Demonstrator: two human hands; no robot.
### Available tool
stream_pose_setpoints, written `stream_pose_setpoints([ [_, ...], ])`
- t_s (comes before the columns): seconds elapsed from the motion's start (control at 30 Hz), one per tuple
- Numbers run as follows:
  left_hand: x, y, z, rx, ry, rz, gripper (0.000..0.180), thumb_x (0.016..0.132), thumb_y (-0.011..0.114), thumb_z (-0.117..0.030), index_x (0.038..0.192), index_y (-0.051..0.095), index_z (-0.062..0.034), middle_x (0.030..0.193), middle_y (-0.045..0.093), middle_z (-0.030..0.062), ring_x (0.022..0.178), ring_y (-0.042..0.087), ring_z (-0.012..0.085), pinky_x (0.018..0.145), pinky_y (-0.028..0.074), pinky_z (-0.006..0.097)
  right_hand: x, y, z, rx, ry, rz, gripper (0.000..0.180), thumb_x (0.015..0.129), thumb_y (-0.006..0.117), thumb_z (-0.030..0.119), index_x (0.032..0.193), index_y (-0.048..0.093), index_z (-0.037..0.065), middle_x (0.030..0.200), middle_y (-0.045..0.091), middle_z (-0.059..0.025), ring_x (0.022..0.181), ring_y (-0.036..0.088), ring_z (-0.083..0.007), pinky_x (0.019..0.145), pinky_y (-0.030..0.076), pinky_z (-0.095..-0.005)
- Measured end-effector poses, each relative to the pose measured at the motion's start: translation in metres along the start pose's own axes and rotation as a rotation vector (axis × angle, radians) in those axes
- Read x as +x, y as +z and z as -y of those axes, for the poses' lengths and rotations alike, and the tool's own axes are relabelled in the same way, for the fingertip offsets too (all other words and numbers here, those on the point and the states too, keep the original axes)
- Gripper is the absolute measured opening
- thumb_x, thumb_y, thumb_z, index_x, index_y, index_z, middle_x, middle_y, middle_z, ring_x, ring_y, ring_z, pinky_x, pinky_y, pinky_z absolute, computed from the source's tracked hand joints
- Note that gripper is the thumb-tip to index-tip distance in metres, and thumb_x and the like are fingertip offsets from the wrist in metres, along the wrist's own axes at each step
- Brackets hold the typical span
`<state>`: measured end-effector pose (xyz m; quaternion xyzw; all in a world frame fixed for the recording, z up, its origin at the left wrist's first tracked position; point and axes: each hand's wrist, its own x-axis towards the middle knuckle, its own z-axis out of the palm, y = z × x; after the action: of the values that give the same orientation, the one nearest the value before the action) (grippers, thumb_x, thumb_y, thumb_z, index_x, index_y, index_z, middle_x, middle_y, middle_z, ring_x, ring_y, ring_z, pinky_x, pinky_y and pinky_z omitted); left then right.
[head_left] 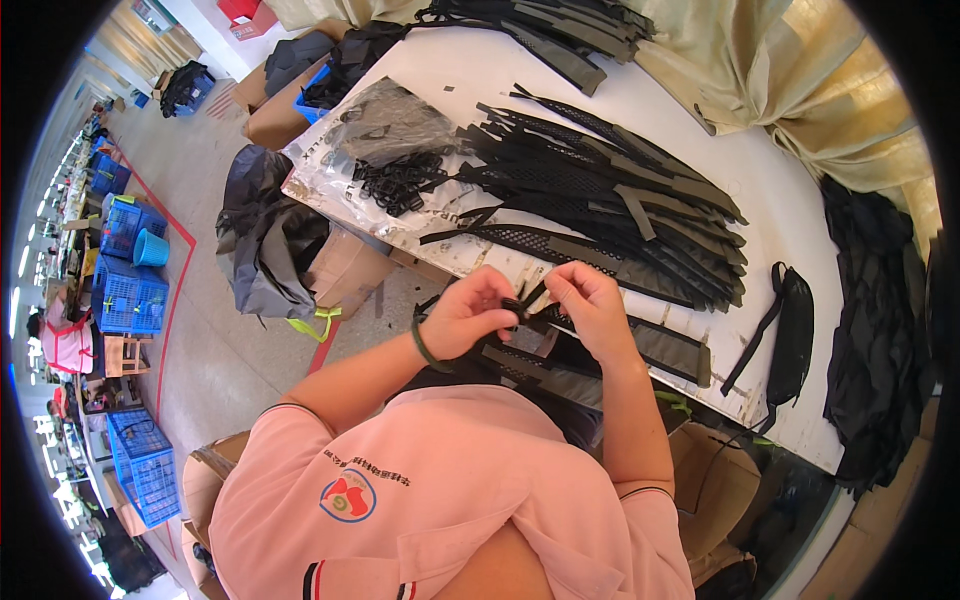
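My left hand (472,312) pinches a small black plastic buckle (513,306) between thumb and fingers, at the near edge of the white table. Close beside it, my right hand (592,304) has its fingertips closed on the end of a narrow black strap (537,297). Strap and buckle meet between the hands; whether the strap runs through the buckle I cannot tell. Below the hands hangs a black and grey mesh strap piece (515,362), partly over my lap. Just beyond lies a pile of similar black and grey strap pieces (620,200), fanned across the table.
Loose black buckles (400,182) lie on a clear plastic bag (385,120) at the table's far left. More straps (560,40) rest at the back. A black pouch-like piece (790,335) and a dark fabric heap (875,320) are right. Cardboard boxes (350,268) stand beside the table.
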<state>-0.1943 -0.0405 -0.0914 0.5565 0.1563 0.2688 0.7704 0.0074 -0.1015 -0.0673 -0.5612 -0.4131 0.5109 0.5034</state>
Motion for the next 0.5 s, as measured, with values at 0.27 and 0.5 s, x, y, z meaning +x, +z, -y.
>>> stream_pose_setpoints([
  [0.27,-0.005,-0.001,0.001,-0.07,-0.057,-0.011,0.017,0.087,0.06,0.0,0.098,0.049,-0.0054,0.091,0.056,0.0014,0.083,0.056,0.007,0.072,0.05,0.023,0.0,0.018,0.005,-0.014,0.041,0.159,0.017,0.091,0.058,0.017,0.092,0.063,0.0,0.074,0.059,0.0011,0.068,0.052,-0.0056,0.062,0.043,-0.0208],
  [0.5,-0.014,0.005,0.007,-0.108,-0.028,0.063,0.022,0.083,0.064,0.002,0.096,0.049,-0.0073,0.087,0.057,0.0017,0.076,0.056,0.0089,0.067,0.048,0.025,0.014,0.001,-0.006,-0.042,-0.021,-0.067,0.014,0.089,0.059,0.014,0.087,0.063,0.001,0.074,0.058,0.001,0.066,0.05,-0.0053,0.061,0.041,-0.0203],
])
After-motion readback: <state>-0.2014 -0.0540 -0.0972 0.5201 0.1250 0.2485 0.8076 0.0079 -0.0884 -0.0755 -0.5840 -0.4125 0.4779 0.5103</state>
